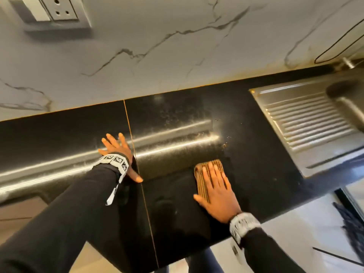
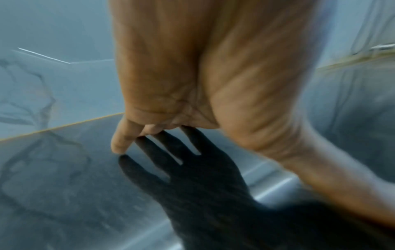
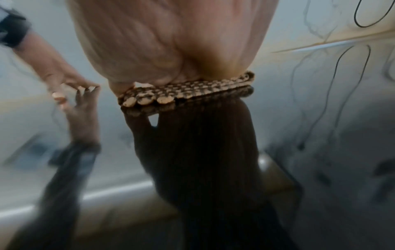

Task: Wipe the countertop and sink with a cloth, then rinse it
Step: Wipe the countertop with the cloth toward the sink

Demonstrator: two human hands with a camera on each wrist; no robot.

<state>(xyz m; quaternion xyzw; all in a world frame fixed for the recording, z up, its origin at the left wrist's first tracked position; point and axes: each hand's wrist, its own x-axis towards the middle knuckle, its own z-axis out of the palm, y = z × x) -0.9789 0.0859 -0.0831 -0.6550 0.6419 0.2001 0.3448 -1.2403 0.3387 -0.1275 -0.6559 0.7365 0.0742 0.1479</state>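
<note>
A folded brown ribbed cloth point(image 1: 202, 174) lies flat on the black countertop point(image 1: 256, 164). My right hand point(image 1: 215, 186) presses on it with straight fingers; the cloth point(image 3: 181, 94) shows under the palm in the right wrist view. My left hand point(image 1: 118, 152) rests flat on the counter to the left, fingers spread and holding nothing; its fingertips point(image 2: 119, 145) touch the glossy surface. A steel sink point(image 1: 350, 103) with a ribbed drainboard point(image 1: 307, 123) sits at the right. Crumbs and dusty smears point(image 1: 177, 119) lie beyond the cloth.
A marble-patterned wall point(image 1: 177, 46) backs the counter, with a socket plate point(image 1: 57, 10) at top left. A thin seam point(image 1: 136, 154) runs across the counter beside my left hand. The counter's front edge is near my wrists; white floor point(image 1: 295, 233) lies below right.
</note>
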